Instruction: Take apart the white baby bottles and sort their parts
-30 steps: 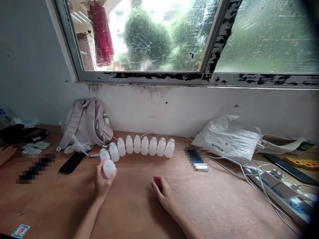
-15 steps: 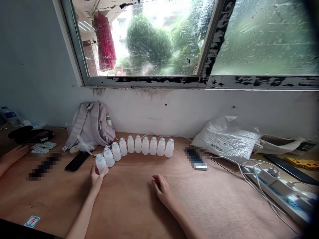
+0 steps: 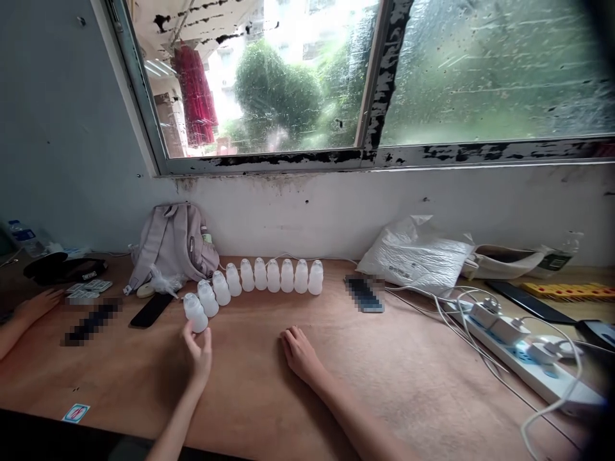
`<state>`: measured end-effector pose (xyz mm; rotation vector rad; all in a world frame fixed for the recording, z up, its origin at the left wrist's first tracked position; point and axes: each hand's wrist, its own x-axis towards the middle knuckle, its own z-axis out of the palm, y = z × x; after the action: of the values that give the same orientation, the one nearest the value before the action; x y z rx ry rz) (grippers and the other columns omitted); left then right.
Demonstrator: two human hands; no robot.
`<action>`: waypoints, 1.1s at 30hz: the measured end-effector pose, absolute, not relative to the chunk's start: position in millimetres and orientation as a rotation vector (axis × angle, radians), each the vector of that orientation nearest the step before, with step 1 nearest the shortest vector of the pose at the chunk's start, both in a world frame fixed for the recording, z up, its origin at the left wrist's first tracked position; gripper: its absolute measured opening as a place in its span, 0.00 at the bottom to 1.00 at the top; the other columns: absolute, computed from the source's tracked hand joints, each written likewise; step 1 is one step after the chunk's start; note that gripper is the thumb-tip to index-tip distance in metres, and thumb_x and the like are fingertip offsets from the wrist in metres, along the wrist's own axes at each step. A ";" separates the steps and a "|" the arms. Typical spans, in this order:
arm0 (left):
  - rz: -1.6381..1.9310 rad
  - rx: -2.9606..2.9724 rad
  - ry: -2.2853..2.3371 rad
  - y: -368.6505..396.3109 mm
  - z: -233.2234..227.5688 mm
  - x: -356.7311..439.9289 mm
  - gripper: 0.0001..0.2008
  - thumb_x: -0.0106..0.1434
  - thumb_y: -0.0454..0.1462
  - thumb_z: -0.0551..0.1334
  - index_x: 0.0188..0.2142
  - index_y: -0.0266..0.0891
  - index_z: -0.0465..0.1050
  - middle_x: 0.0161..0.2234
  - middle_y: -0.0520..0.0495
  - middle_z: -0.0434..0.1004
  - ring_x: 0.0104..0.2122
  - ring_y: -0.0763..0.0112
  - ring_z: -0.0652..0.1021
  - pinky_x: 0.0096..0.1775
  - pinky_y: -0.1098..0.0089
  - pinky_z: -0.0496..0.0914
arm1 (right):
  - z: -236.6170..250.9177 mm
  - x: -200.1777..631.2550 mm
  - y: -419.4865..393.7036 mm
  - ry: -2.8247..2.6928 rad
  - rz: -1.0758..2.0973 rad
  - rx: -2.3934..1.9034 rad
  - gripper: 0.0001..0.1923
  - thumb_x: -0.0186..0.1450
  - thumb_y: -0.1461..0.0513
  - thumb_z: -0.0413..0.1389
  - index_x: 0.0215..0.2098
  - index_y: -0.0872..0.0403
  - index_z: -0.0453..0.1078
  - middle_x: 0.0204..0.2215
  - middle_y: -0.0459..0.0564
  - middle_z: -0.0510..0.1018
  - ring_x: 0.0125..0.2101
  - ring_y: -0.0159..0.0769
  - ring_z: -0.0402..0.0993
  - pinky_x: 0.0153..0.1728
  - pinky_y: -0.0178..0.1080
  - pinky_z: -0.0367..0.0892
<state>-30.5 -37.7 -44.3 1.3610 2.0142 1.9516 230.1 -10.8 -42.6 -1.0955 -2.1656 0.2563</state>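
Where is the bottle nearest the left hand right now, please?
In the head view, the bottle stands on the table, at the left end of the row of bottles, just beyond the open left hand.

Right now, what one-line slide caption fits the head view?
Left hand open just behind the end bottle of a curved bottle row; right hand flat on the wooden table.

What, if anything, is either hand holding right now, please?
Nothing: the left hand is open just short of the nearest bottle; the right hand rests on the table.
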 end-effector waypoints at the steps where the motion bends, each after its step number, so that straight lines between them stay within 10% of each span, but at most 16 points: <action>1: 1.814 1.557 1.986 -42.3 -47.9 -16.0 0.19 0.58 0.42 0.53 0.48 0.38 0.60 0.47 0.39 0.64 0.49 0.60 0.66 0.49 0.59 0.61 | -42.3 228.7 -12.4 -2.215 0.186 -1.106 0.11 0.62 0.68 0.43 0.38 0.53 0.65 0.37 0.53 0.69 0.38 0.39 0.65 0.40 0.40 0.61; 10: 0.645 2.300 1.979 -33.5 -47.3 72.1 0.21 0.61 0.42 0.48 0.51 0.37 0.61 0.54 0.38 0.60 0.55 0.57 0.59 0.54 0.55 0.51 | -41.6 225.7 -21.4 -2.226 -0.075 -1.390 0.11 0.61 0.61 0.48 0.42 0.52 0.64 0.42 0.54 0.68 0.43 0.42 0.62 0.45 0.42 0.52; 33: 0.560 2.369 1.992 -12.0 -44.3 76.5 0.19 0.61 0.41 0.47 0.49 0.39 0.63 0.51 0.42 0.64 0.52 0.63 0.63 0.53 0.62 0.53 | -47.1 236.0 -14.9 -2.195 -0.089 -1.573 0.16 0.60 0.52 0.47 0.43 0.49 0.65 0.44 0.51 0.69 0.46 0.40 0.62 0.47 0.41 0.51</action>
<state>76.5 -12.0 -44.3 2.3688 1.9923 0.5595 236.0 -14.9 -47.1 -1.5727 -2.1946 -0.0886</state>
